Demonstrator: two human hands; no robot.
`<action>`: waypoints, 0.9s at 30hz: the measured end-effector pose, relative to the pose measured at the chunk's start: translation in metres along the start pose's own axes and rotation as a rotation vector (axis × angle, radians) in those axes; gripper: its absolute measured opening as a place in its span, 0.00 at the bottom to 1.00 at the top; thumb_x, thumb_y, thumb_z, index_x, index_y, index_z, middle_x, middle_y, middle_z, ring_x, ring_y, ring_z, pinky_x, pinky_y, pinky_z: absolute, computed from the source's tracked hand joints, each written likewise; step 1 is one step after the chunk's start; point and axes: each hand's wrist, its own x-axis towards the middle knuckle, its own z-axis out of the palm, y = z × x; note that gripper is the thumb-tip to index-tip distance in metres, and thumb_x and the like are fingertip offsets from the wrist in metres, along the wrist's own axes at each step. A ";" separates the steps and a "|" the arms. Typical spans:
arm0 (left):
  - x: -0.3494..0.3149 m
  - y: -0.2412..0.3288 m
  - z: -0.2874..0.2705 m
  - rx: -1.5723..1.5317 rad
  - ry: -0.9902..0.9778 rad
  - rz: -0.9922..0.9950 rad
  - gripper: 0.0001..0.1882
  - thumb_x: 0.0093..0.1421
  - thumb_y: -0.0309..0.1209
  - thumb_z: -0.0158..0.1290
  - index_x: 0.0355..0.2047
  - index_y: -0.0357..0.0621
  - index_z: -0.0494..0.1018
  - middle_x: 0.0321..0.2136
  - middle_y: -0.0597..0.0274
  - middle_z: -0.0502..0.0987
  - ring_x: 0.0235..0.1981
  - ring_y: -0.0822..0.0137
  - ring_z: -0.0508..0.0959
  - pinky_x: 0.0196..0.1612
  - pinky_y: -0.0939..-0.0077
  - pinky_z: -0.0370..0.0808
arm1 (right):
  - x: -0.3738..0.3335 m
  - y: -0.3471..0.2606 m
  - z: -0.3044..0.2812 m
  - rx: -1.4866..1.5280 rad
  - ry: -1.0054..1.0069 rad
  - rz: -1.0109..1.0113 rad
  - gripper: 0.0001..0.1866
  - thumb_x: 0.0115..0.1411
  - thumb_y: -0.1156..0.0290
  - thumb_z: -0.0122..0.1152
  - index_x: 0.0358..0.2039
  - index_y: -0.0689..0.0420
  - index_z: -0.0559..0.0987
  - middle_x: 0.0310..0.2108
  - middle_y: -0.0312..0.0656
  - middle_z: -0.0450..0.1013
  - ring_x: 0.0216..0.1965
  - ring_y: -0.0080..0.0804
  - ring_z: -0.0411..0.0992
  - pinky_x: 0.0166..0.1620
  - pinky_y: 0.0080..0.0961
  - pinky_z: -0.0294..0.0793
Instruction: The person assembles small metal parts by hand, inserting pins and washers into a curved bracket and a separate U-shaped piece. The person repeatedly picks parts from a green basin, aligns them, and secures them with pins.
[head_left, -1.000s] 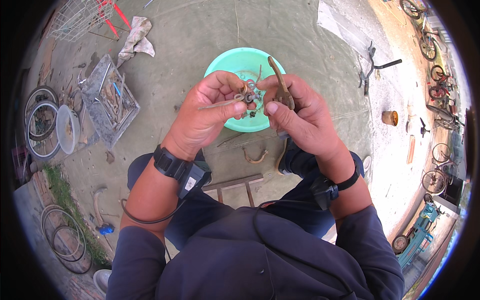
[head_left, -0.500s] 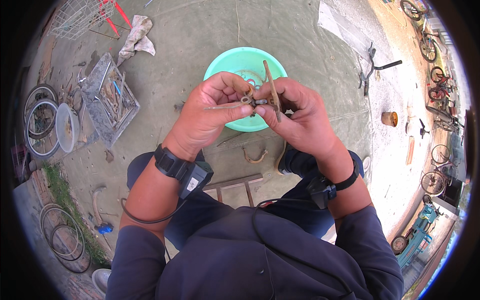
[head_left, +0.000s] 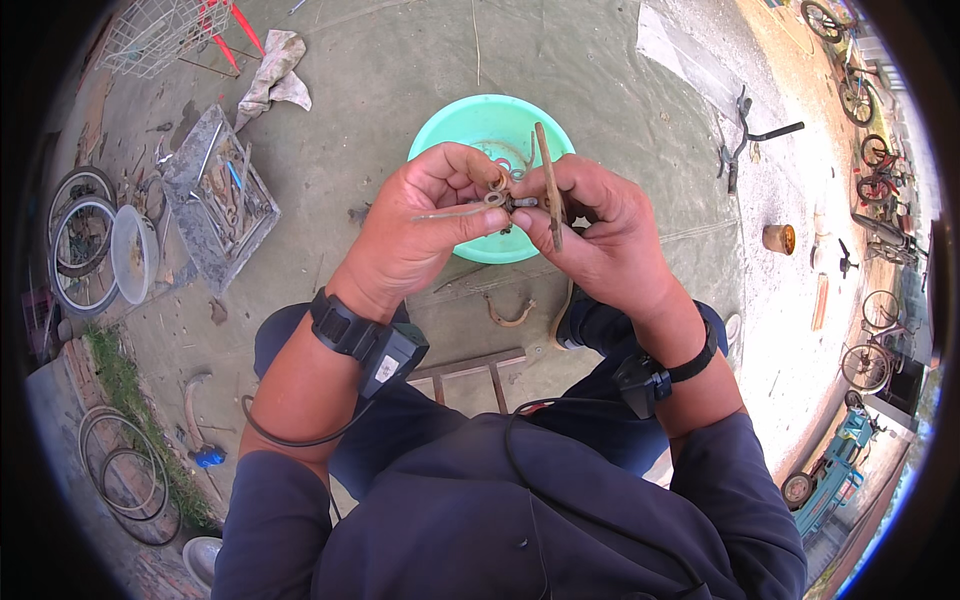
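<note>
Above a mint-green basin (head_left: 455, 115), both hands are closed on a small, greasy metal assembly. My left hand (head_left: 410, 205) pinches its ring-shaped end (head_left: 495, 199) between thumb and fingers, and a thin metal rod (head_left: 445, 213) runs back across that hand. In my right hand (head_left: 605, 225), thumb and fingers grip a long, narrow rusty metal strip (head_left: 548, 165), held nearly upright. A short bolt-like pin (head_left: 524, 202) bridges the gap between the two hands. Fingertips hide how these parts join. A few small rings (head_left: 516, 174) show inside the basin.
A metal tray of tools (head_left: 225, 200) lies to the left, beside a white bowl (head_left: 135, 255) and wheels (head_left: 82, 240). A curved metal piece (head_left: 511, 318) rests between my feet. Handlebars (head_left: 745, 140) and a rusty can (head_left: 778, 238) are on the right.
The rusty strip has turned slightly, its upper end shifting right and standing more upright. The ring-shaped end has moved slightly. Both hands keep their grip in almost the same place.
</note>
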 end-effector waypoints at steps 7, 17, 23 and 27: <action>0.000 -0.001 0.000 -0.013 0.000 0.004 0.15 0.57 0.20 0.61 0.43 0.43 0.72 0.43 0.60 0.79 0.43 0.67 0.79 0.50 0.70 0.75 | -0.001 0.000 0.002 0.017 0.020 0.022 0.08 0.57 0.76 0.69 0.37 0.57 0.81 0.27 0.30 0.74 0.27 0.16 0.67 0.31 0.17 0.68; -0.001 -0.001 -0.001 -0.016 0.004 -0.014 0.15 0.56 0.19 0.61 0.43 0.43 0.72 0.43 0.60 0.79 0.43 0.67 0.79 0.51 0.70 0.74 | 0.001 -0.004 0.001 0.055 0.002 0.073 0.08 0.55 0.78 0.69 0.35 0.58 0.79 0.28 0.31 0.73 0.27 0.16 0.68 0.31 0.17 0.69; -0.002 -0.002 0.001 -0.025 0.004 -0.024 0.15 0.56 0.19 0.61 0.42 0.43 0.72 0.42 0.60 0.79 0.43 0.67 0.79 0.51 0.70 0.74 | 0.003 -0.004 -0.003 0.080 -0.069 0.110 0.10 0.55 0.80 0.68 0.38 0.58 0.77 0.31 0.31 0.74 0.30 0.14 0.70 0.33 0.16 0.71; -0.001 -0.002 0.000 -0.045 -0.005 -0.044 0.15 0.56 0.19 0.61 0.42 0.42 0.72 0.43 0.59 0.79 0.44 0.67 0.79 0.50 0.70 0.74 | 0.003 -0.002 -0.004 0.118 -0.100 0.120 0.12 0.55 0.81 0.67 0.39 0.58 0.77 0.33 0.31 0.75 0.32 0.14 0.71 0.34 0.14 0.71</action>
